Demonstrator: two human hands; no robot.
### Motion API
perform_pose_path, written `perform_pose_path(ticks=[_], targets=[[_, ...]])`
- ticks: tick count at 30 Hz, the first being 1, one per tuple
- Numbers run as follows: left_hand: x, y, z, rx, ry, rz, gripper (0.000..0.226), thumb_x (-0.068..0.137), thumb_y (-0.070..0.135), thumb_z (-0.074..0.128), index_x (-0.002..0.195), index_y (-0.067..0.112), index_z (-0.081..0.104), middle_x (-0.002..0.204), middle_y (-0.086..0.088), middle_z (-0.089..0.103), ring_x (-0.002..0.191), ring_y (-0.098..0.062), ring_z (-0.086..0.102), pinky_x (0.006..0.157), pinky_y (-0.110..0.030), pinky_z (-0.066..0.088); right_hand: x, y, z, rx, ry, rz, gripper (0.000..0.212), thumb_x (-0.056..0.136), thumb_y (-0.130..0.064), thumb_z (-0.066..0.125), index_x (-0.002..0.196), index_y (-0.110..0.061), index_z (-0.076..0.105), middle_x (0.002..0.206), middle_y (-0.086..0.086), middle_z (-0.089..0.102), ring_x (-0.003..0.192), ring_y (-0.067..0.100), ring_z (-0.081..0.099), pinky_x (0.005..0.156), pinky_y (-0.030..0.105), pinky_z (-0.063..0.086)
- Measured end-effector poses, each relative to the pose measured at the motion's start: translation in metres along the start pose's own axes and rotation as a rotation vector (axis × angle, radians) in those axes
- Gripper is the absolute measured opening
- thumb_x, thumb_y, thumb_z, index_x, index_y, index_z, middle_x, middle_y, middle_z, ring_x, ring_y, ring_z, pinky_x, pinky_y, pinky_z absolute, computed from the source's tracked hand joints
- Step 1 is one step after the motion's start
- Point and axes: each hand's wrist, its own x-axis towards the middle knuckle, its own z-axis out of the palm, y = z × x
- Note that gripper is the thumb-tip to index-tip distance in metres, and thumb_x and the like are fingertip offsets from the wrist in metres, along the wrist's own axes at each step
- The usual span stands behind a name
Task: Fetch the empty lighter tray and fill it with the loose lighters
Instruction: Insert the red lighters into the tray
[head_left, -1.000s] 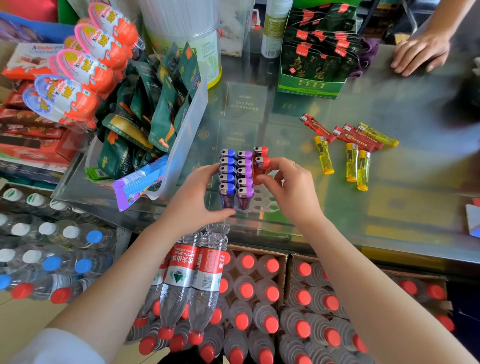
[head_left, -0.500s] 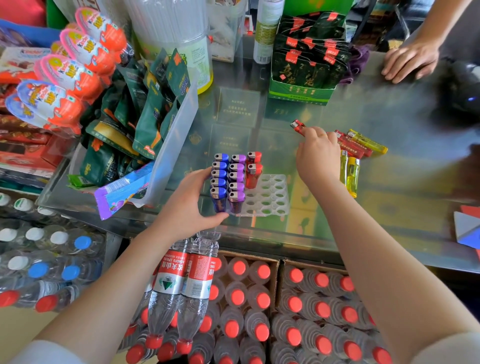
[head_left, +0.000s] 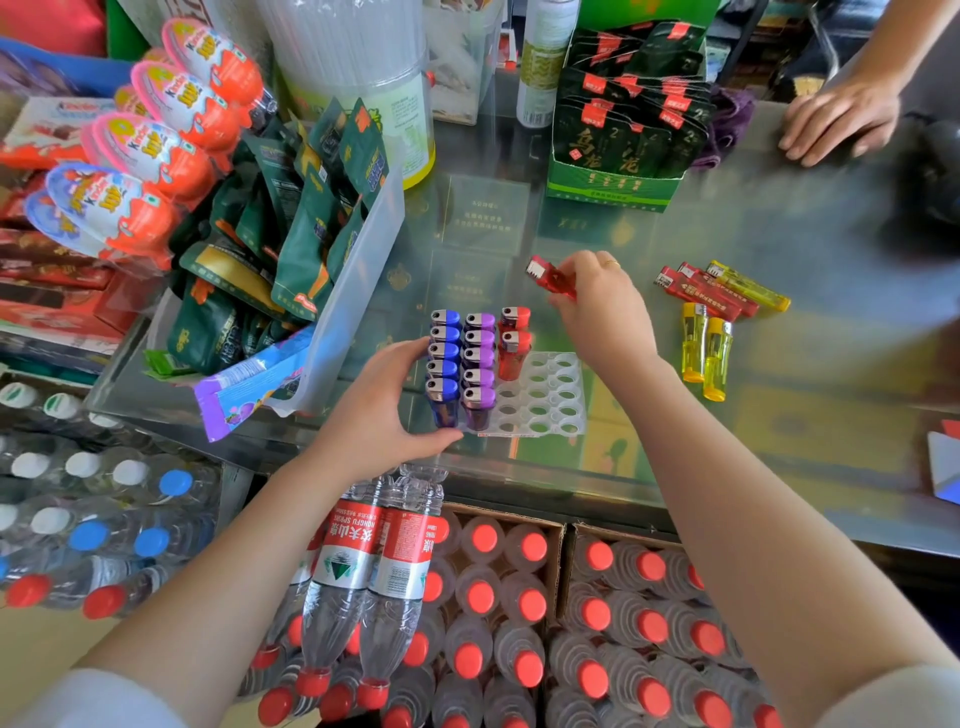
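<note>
A white lighter tray (head_left: 545, 400) with round holes sits on the glass counter. It holds a row of blue lighters (head_left: 443, 358), a row of purple lighters (head_left: 478, 364) and two red ones (head_left: 513, 338); its right part is bare. My left hand (head_left: 379, 410) grips the tray's left side. My right hand (head_left: 602, 312) hovers just beyond the tray, shut on a red lighter (head_left: 550, 278). Loose lighters lie to the right: two red (head_left: 701, 293), one long yellow (head_left: 748, 286) and two short yellow (head_left: 704, 356).
A clear bin of green snack packets (head_left: 291, 244) stands left of the tray. A green box of dark packets (head_left: 618, 135) is at the back. Another person's hand (head_left: 836, 124) rests at the far right. Bottled water (head_left: 467, 613) is stacked below the counter edge.
My right hand left the tray, reached right to the loose lighters, and has come back towards the tray holding a red lighter. My left hand stayed on the tray.
</note>
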Motion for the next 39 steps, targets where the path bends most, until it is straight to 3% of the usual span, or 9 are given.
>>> perform_pose_path(ticks=[4,8,10,15,17,24,35,39], targets=[[-0.001,0.001,0.001,0.026,0.007,-0.019,0.079,0.058,0.035,0.081,0.126,0.025,0.041,0.117,0.014,0.045,0.114,-0.006,0.044,0.093,-0.026,0.034,-0.043,-0.014,-0.014,0.551,0.169,0.237,0.019,0.081,-0.022,0.067,0.094,-0.014,0.055,0.083,-0.005,0.062,0.069,0.01,0.06,0.066,0.025,0.047],[-0.001,0.002,0.0,0.028,0.011,0.0,0.081,0.058,0.033,0.081,0.128,0.023,0.04,0.116,0.015,0.042,0.111,-0.001,0.04,0.09,-0.021,0.03,-0.087,-0.021,-0.005,0.799,0.105,0.28,0.02,0.079,-0.016,0.069,0.085,-0.02,0.05,0.081,0.004,0.065,0.058,0.009,0.067,0.052,0.027,0.052],[-0.001,0.003,0.0,0.033,0.019,0.007,0.081,0.058,0.032,0.081,0.128,0.023,0.04,0.116,0.016,0.041,0.109,0.001,0.038,0.088,-0.017,0.028,-0.094,-0.025,0.001,0.817,0.093,0.247,0.025,0.078,-0.014,0.07,0.08,-0.025,0.048,0.078,0.0,0.063,0.057,0.011,0.067,0.051,0.03,0.052],[-0.003,0.004,0.001,0.017,0.03,0.01,0.08,0.059,0.029,0.081,0.128,0.021,0.041,0.115,0.016,0.04,0.108,0.004,0.035,0.088,-0.015,0.026,-0.092,-0.035,0.008,0.735,0.118,0.183,0.027,0.078,-0.011,0.07,0.083,-0.021,0.046,0.075,-0.012,0.06,0.052,-0.001,0.06,0.049,0.012,0.046],[-0.003,0.004,0.001,0.014,0.03,0.016,0.079,0.06,0.029,0.081,0.128,0.02,0.041,0.115,0.016,0.04,0.109,0.003,0.035,0.089,-0.017,0.027,-0.09,-0.037,0.008,0.656,0.122,0.166,0.027,0.077,-0.014,0.072,0.085,-0.018,0.046,0.072,-0.014,0.059,0.055,0.001,0.06,0.053,0.015,0.047],[-0.003,0.003,0.001,0.021,0.02,0.021,0.077,0.06,0.033,0.08,0.126,0.02,0.042,0.126,0.0,0.051,0.115,-0.01,0.043,0.093,-0.027,0.032,-0.089,-0.039,0.015,0.449,0.126,0.051,0.023,0.076,-0.014,0.072,0.085,-0.004,0.052,0.083,0.015,0.068,0.075,0.029,0.062,0.066,0.036,0.047],[-0.003,0.002,0.002,0.035,0.03,-0.001,0.078,0.06,0.034,0.079,0.127,0.021,0.041,0.122,0.01,0.047,0.113,-0.002,0.039,0.092,-0.023,0.03,-0.082,-0.031,0.014,0.454,0.129,0.012,0.033,0.071,-0.021,0.076,0.074,-0.013,0.044,0.071,0.013,0.064,0.064,0.027,0.058,0.058,0.033,0.044],[-0.003,0.001,0.002,0.044,0.027,0.001,0.078,0.06,0.036,0.079,0.127,0.021,0.041,0.126,0.003,0.051,0.114,-0.005,0.041,0.092,-0.024,0.031,-0.083,-0.027,0.016,0.513,0.104,-0.002,0.031,0.073,-0.019,0.076,0.074,-0.015,0.045,0.073,0.013,0.066,0.064,0.026,0.062,0.059,0.035,0.051]])
